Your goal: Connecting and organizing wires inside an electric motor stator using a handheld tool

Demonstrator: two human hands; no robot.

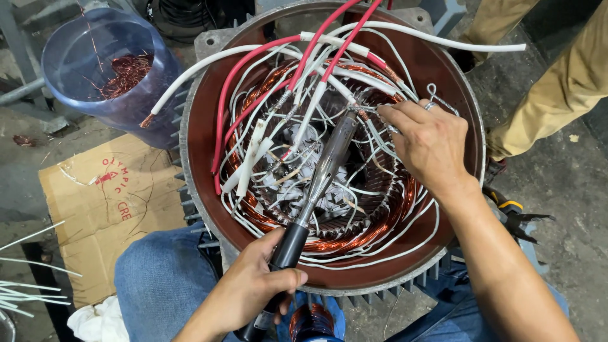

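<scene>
A large round motor stator (209,114) with a dark red inner wall and copper windings (373,231) fills the middle of the head view. White and red sleeved leads (297,69) cross over it. My left hand (250,288) grips the black handle of a long soldering iron (326,168) whose tip reaches a wire joint near the top of the windings. My right hand (427,142) pinches thin white-sleeved wires at that same joint, beside the iron's tip.
A blue plastic tub (76,57) with copper wire scraps stands at the upper left. Flat cardboard (107,209) lies on the floor at left. Pliers (516,215) lie to the right of the stator. Another person's legs in tan trousers (557,88) stand at the upper right.
</scene>
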